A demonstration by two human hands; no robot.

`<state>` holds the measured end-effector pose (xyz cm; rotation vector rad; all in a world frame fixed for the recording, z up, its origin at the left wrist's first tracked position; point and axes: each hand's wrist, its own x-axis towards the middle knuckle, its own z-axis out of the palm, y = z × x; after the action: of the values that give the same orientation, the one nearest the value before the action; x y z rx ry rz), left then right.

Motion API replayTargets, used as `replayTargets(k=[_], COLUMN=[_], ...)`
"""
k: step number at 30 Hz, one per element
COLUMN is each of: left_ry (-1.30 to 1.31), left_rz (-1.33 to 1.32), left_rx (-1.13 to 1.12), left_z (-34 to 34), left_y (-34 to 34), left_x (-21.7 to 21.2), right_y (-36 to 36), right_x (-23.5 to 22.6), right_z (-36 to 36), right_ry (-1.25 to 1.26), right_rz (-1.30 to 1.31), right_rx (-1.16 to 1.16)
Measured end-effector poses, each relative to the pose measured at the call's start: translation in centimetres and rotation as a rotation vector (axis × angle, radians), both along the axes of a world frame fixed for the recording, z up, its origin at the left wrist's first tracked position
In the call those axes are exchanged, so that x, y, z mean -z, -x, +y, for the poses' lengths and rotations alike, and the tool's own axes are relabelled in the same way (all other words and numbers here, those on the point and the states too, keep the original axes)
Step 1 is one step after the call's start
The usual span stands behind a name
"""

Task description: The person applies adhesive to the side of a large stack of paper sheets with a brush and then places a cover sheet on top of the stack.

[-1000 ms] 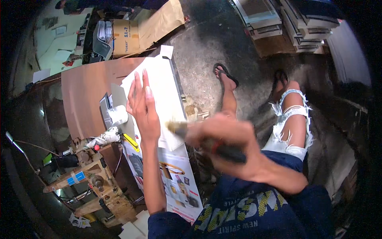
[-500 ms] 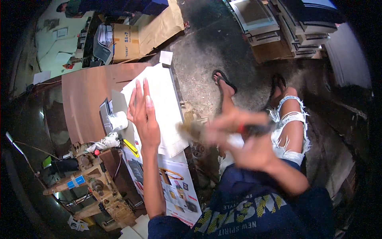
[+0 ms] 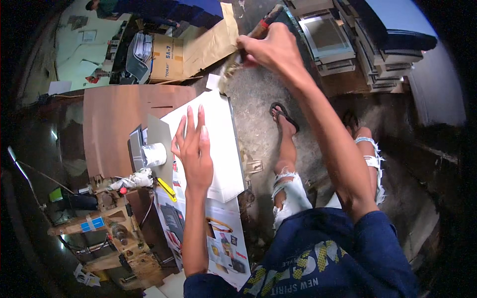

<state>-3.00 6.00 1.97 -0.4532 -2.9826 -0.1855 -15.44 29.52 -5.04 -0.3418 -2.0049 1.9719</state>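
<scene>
My left hand (image 3: pixel 195 154) lies flat with fingers spread on a stack of white sheets (image 3: pixel 222 149), holding nothing. Gripped in my right hand (image 3: pixel 276 48) is a brush (image 3: pixel 230 72) with a dark handle and a red band. Its bristles, slightly blurred, are at the far right corner of the sheets; whether they touch the paper I cannot tell. A white tub (image 3: pixel 154 154) stands left of my left hand, beside a grey board (image 3: pixel 159 131). Nearer me lies a yellow utility knife (image 3: pixel 166 189). Under the stack, a printed colour sheet (image 3: pixel 224 243) shows.
A brown wooden tabletop (image 3: pixel 114 129) extends to the left. At the near left stands a wooden-framed machine (image 3: pixel 124 238). Beyond the table is an open cardboard box (image 3: pixel 166 58). Stacked boards (image 3: pixel 325 37) stand at the far right, and another person (image 3: pixel 149 9) is at the far left.
My right hand has swung the brush from in front of my body out to the far right corner of the sheets. My left hand remains flat on the stack.
</scene>
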Motion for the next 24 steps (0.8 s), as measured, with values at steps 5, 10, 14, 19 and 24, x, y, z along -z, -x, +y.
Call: replayTargets(k=[5, 10, 14, 19, 24], left_ry=[-0.003, 0.023, 0.017, 0.025, 0.015], left_rz=[0.024, 0.040, 0.044, 0.061, 0.070], left_rx=[0.048, 0.049, 0.051, 0.060, 0.057], left_z=[0.1, -0.2, 0.0, -0.6, -0.2], left_y=[0.5, 0.4, 0.6, 0.5, 0.6], left_x=[0.3, 0.3, 0.3, 0.6, 0.7], right_y=[-1.4, 0.2, -1.3, -1.0, -3.8], right_x=[-3.4, -4.9, -5.2, -5.5, -4.8], right_z=[-3.5, 0.0, -1.0, 0.6, 1.0], right_ry=[-0.073, -0.093, -0.248, 0.030, -0.174], right_rz=[0.254, 0.318, 0.055, 0.074, 0.040], right_rx=[-0.002, 0.044, -0.172, -0.012, -0.118])
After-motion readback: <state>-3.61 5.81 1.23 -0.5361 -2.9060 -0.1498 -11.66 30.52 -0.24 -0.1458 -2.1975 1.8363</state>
